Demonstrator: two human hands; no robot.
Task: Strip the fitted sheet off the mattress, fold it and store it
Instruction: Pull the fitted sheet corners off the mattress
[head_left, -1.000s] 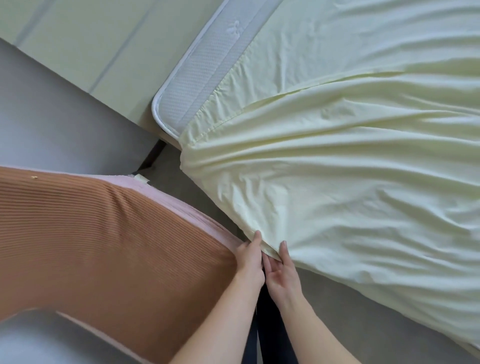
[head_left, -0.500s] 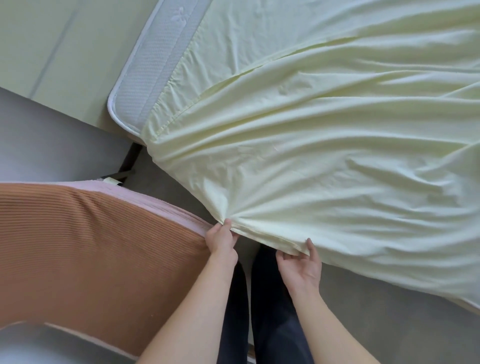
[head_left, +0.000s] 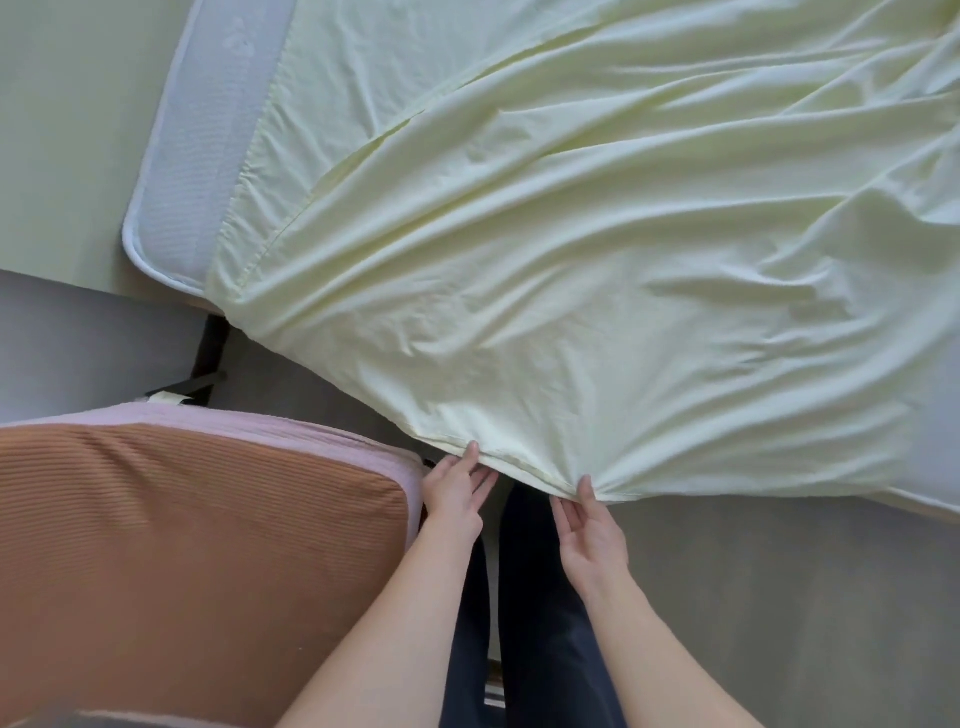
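Now the pale yellow cotton fitted sheet (head_left: 571, 260) lies loose over the white quilted mattress (head_left: 192, 171), its wrinkles fanning from the far right down towards the near hem. Left hand (head_left: 454, 493) pinches that hem, thumb on top, fingers underneath and hidden. Right hand (head_left: 592, 535) grips the gathered edge just beside it, palm up, fingers partly tucked beneath the cloth. Orange ribbed cushion with pink trim (head_left: 182, 561) sits left; the sheet's far end runs out of view
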